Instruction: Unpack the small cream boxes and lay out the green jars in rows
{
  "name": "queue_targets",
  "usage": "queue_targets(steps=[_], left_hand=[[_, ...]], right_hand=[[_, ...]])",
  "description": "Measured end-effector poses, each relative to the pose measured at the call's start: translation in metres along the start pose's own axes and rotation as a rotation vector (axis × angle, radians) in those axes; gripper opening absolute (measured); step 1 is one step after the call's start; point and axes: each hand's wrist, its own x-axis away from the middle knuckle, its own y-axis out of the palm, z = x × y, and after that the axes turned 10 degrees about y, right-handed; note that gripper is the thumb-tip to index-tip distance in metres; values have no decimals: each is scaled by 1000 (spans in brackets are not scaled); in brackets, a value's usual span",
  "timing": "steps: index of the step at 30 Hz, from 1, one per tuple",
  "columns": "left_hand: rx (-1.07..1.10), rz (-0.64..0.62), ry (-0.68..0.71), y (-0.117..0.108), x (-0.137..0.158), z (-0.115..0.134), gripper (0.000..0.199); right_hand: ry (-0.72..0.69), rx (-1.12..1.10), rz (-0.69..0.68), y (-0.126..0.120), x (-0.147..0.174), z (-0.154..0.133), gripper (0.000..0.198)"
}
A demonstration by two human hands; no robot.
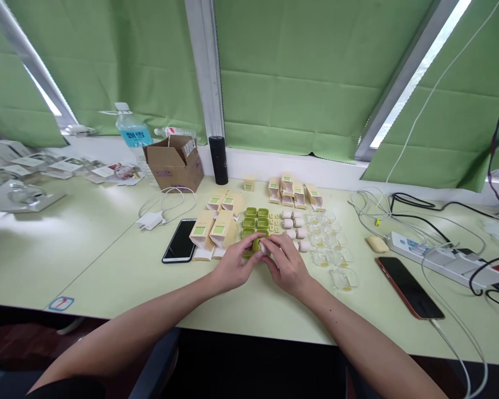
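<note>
My left hand (236, 265) is closed on a small green case (256, 245) above the table's middle. Against the case, my right hand (288, 264) pinches a small whitish piece (263, 249), mostly hidden by the fingers. Just beyond my hands stand rows of open green cases (248, 223). To their right lie tiny yellowish pieces (276, 223), then rounded white pieces (288, 224). Clear plastic covers (322, 256), some with a yellow spot, fill the right side of this layout. Folded beige cartons (223, 230) with green labels stand left of my left hand.
A black-screened phone (180, 241) lies beside the cartons. Further back are a cardboard box (174, 169), a water bottle (133, 136) and a black flask (218, 160). More beige cartons (288, 185) stand behind. At right are another phone (410, 288), a power strip (436, 257) and cables.
</note>
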Motion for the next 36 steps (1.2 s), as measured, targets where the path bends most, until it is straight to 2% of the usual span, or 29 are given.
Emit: queue_targets(steps=[5, 13, 21, 30, 36], left_hand=[[-15, 17, -24, -1, 1, 0, 45], [-80, -24, 34, -4, 3, 0, 39], [-219, -14, 66, -7, 1, 7, 35], [-447, 21, 198, -5, 0, 8, 31], [-515, 12, 253, -6, 0, 3, 30]], right_hand=[[9, -7, -21, -1, 1, 0, 47], [29, -42, -7, 0, 2, 1, 37], [44, -33, -25, 0, 3, 1, 34], [56, -23, -28, 1, 4, -2, 37], [76, -61, -43, 1, 4, -3, 38]])
